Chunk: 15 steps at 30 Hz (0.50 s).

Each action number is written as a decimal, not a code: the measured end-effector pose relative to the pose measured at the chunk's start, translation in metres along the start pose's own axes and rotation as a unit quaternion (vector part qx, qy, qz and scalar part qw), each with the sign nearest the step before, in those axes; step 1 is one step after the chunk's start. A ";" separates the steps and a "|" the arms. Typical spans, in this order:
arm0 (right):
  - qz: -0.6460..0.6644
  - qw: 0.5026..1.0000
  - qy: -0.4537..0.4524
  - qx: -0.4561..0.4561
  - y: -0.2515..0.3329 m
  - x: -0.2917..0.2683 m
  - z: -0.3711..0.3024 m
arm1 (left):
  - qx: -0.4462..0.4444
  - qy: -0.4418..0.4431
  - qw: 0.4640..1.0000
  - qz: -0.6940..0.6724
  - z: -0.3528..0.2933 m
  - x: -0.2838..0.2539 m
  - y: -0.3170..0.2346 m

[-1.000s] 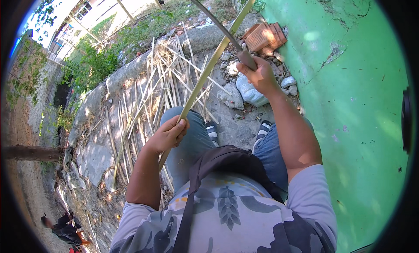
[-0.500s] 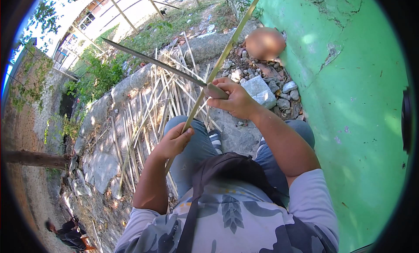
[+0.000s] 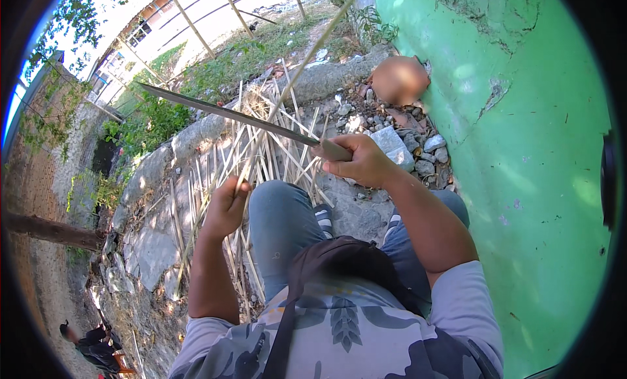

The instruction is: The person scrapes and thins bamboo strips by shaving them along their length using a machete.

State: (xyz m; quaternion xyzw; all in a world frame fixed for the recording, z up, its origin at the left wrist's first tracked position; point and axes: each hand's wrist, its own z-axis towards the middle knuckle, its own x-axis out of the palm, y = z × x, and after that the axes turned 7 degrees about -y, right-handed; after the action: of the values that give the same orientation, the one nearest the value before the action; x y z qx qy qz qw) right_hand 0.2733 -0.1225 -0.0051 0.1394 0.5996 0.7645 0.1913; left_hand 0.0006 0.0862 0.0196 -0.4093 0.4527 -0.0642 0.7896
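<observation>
since a moment ago the left hand (image 3: 225, 206) has swung the long bamboo strip (image 3: 287, 78) outward, off the knee (image 3: 277, 202) and toward the pile of split strips (image 3: 215, 176), while the long knife (image 3: 222, 111) has hardly shifted. the left hand is closed round the lower end of the strip, which rises steeply from just left of the knee and blurs toward the top. the right hand (image 3: 362, 160) is wrapped tight on the knife handle, just above the knee, with the blade reaching out left over the pile and crossing in front of the strip. whether the edge touches the strip i cannot tell. stones (image 3: 405, 140) lie beyond the knee against the green wall (image 3: 522, 150).

to shave it well, i'd say hold the strip firm, lay the blade at a shallow angle, and stroke away from the body, with the left fingers kept below the edge's path. too steep a bite would likely dig in and split the strip.
</observation>
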 end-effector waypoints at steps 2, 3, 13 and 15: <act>-0.003 1.000 0.008 0.016 -0.001 -0.009 0.000 | 0.022 -0.083 0.995 0.050 0.010 -0.032 -0.002; -0.002 1.000 0.006 0.017 0.003 -0.012 -0.001 | -0.005 -0.152 0.987 0.043 0.015 -0.043 -0.005; 0.010 0.997 -0.073 -0.037 0.029 0.008 -0.005 | 0.071 -0.461 0.830 -0.307 0.068 -0.114 -0.058; -0.012 0.999 -0.045 -0.017 0.032 0.012 -0.004 | 0.077 -0.435 0.847 -0.296 0.065 -0.112 -0.057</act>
State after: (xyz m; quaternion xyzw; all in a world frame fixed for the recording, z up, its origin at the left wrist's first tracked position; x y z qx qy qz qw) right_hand 0.2571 -0.1276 0.0251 0.1632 0.5786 0.7653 0.2300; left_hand 0.0009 0.1396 0.1508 -0.4474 -0.0861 -0.1449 0.8783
